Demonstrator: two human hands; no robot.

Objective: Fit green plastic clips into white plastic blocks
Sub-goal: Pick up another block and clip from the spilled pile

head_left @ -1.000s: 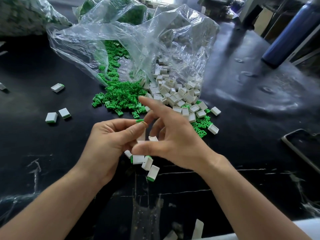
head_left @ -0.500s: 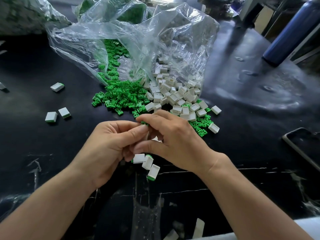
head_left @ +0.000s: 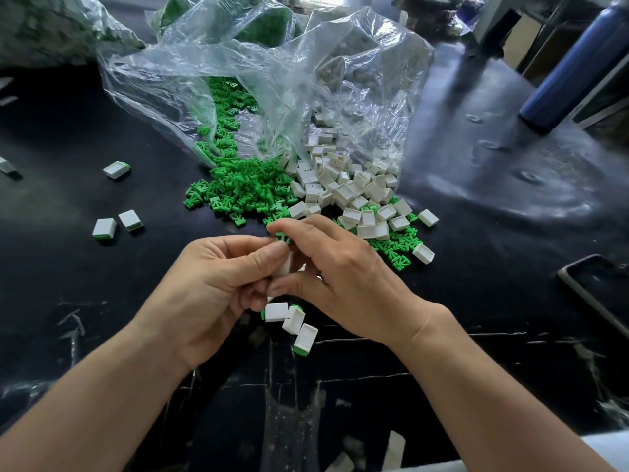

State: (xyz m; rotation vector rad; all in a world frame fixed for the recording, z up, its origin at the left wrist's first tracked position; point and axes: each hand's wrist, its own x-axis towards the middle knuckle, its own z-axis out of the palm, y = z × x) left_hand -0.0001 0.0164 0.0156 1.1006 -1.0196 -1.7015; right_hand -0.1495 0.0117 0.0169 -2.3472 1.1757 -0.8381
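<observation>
My left hand (head_left: 218, 284) pinches a white block (head_left: 285, 264) between thumb and fingers. My right hand (head_left: 343, 270) meets it from the right, its forefinger and thumb closed on a green clip (head_left: 281, 237) at the block's top end. Just below the hands lie three white blocks with green clips in them (head_left: 293, 323). Behind, a heap of loose green clips (head_left: 245, 189) and a heap of empty white blocks (head_left: 347, 192) spill from clear plastic bags (head_left: 272, 80).
Three more fitted blocks lie at the left (head_left: 117, 224), (head_left: 117, 169). A phone (head_left: 599, 287) rests at the right edge and a blue bottle (head_left: 571, 69) stands at the back right. The table (head_left: 476, 233) is black and glossy.
My right hand, open and spread a second ago, has closed its fingers onto the green clip and the block in my left hand. Both hands stayed in the same place.
</observation>
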